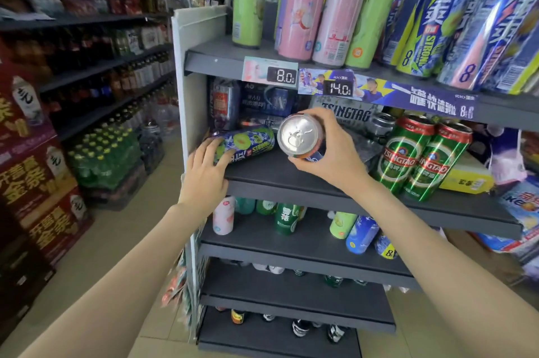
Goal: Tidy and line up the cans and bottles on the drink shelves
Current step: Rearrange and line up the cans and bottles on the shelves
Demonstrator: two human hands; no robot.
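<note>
silver-topped aluminium can (300, 136) sits gripped in our right hand (326, 150) above the dark grey shelf (291, 177), while our left hand (205, 165) rests flat-fingered on the toppled blue-green can (248, 143).

- Bare grey shelf (280, 174) is lying open along its front edge, mid-span.
- Toppled can (248, 143) is blocking the left end.
- Two green cans (420, 159) are crowding the right.

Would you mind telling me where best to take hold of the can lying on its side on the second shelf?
Probably round the middle of the toppled can, coming from the front. It lies lengthwise along the shelf edge, so its curved side faces out. The left hand already rests on its near end.
</note>
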